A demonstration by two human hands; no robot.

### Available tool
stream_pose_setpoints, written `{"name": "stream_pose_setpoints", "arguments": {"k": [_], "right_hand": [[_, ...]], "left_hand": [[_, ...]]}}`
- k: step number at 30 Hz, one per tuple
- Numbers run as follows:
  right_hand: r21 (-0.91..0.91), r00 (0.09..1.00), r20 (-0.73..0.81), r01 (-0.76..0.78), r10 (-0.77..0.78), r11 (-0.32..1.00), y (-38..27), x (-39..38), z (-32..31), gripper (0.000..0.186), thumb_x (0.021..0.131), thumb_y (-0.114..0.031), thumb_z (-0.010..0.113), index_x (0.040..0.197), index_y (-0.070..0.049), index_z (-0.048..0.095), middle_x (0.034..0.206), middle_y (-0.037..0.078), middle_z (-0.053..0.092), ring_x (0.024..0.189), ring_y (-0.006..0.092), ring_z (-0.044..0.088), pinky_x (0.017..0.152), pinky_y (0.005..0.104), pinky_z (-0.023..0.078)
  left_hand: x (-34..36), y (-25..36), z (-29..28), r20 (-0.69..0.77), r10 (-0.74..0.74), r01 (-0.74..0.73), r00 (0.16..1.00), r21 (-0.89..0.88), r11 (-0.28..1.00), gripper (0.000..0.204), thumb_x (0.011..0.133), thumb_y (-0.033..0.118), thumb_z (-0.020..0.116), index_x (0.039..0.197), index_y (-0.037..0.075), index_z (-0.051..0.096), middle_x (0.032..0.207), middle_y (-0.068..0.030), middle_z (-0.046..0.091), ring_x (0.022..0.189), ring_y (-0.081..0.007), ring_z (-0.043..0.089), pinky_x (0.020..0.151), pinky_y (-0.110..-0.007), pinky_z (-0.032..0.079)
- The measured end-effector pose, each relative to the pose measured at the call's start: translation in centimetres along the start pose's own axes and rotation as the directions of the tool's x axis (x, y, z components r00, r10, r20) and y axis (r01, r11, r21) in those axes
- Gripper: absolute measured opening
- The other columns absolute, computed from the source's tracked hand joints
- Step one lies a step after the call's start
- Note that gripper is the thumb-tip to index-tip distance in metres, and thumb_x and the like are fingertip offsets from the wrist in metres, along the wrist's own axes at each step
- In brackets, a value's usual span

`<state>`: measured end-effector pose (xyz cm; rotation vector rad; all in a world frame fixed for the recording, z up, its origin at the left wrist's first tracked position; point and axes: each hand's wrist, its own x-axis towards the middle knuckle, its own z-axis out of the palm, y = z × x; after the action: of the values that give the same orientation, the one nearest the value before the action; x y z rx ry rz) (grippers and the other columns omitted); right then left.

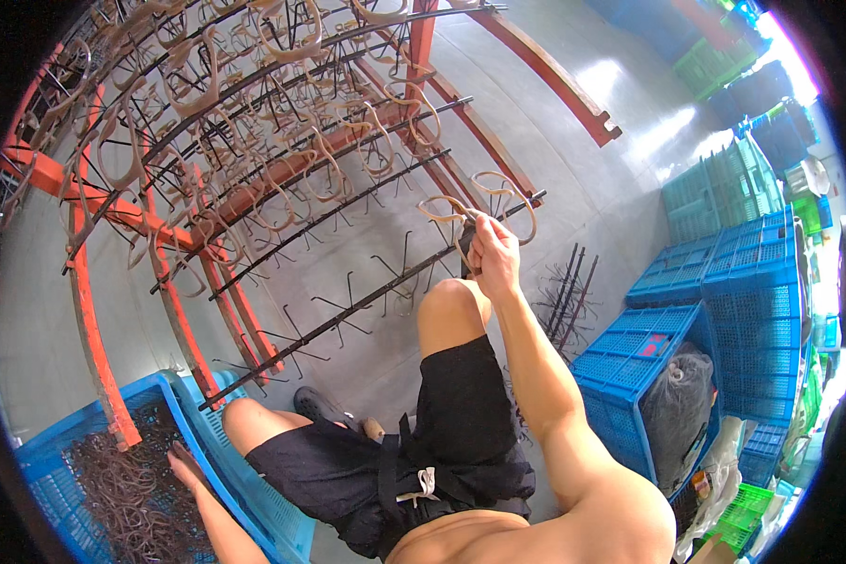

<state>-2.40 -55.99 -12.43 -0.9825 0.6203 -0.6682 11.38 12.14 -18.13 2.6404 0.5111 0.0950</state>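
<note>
My right hand [494, 249] is raised near the right end of a long black rod [371, 298] that carries thin wire hooks. Its fingers are closed around a brown looped piece [432, 200], whose curved ends stick out above them. Most hooks along the rest of this rod hold nothing. Down at the left, my left hand [184, 470] is over a blue crate [174, 399] with a heap of thin brown curved pieces [127, 484]. The left fingers are bent together by a dark strip; whether they grip it is hard to make out.
Orange-red rack arms [94, 329] bear more rods hung with brown loops [291, 38] across the upper left. Spiky black rods [569, 291] stand right of my knee. Stacked blue crates [747, 301] line the right side, one holding a dark plastic bag [677, 404].
</note>
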Motion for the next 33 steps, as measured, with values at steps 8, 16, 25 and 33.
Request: {"name": "stream_pose_setpoints", "arguments": {"k": [8, 16, 25, 33], "right_hand": [[-0.147, 0.999, -0.019, 0.038, -0.042, 0.988, 0.3, -1.3, 1.3, 0.027, 0.094, -0.023, 0.049, 0.106, -0.002, 0.061, 0.056, -0.008, 0.04, 0.045, 0.0009, 0.033, 0.04, 0.0177, 0.027], [-0.41, 0.976, -0.079, 0.155, -0.205, 0.899, 0.5, -1.4, 1.8, 0.02, 0.092, -0.016, 0.053, 0.104, -0.003, 0.064, 0.061, -0.011, 0.041, 0.053, 0.0002, 0.031, 0.045, 0.0183, 0.025], [-0.419, 0.995, -0.097, -0.009, -0.034, 0.908, -1.5, -1.4, 1.2, 0.024, 0.092, -0.021, 0.053, 0.104, -0.002, 0.061, 0.062, 0.0, 0.051, 0.052, 0.0079, 0.046, 0.049, 0.0233, 0.039], [-0.213, 0.275, 0.961, 0.685, 0.023, 0.696, -4.5, -15.2, 8.4, 0.029, 0.08, -0.022, 0.064, 0.104, -0.009, 0.058, 0.089, 0.013, 0.056, 0.081, 0.0317, 0.056, 0.071, 0.0425, 0.047]], "left_hand": [[-4.7, 7.8, -4.7, -0.061, -0.22, 0.171, 0.974, -0.447, 0.878, 0.044, 0.091, 0.044, 0.05, 0.091, 0.001, 0.059, 0.052, 0.0013, 0.04, 0.039, -0.0077, 0.033, 0.036, -0.024, 0.023], [-10.8, 15.0, -8.4, -0.056, -0.18, 0.056, 0.982, -0.828, 0.558, 0.028, 0.092, 0.023, 0.045, 0.101, -0.002, 0.054, 0.051, 0.0039, 0.035, 0.039, -0.0039, 0.026, 0.037, -0.021, 0.017], [-20.8, 21.1, -7.5, 0.194, 0.362, -0.001, 0.912, -0.88, 0.474, 0.022, 0.094, 0.018, 0.043, 0.104, -0.001, 0.051, 0.088, -0.0072, 0.056, 0.072, -0.0132, 0.052, 0.066, -0.028, 0.042], [-23.6, 28.9, -4.3, 0.635, 0.759, -0.236, 0.143, -0.723, 0.65, 0.016, 0.072, 0.01, 0.074, 0.074, -0.002, 0.064, 0.065, -0.0068, 0.059, 0.055, -0.0142, 0.055, 0.051, -0.025, 0.042]]}}
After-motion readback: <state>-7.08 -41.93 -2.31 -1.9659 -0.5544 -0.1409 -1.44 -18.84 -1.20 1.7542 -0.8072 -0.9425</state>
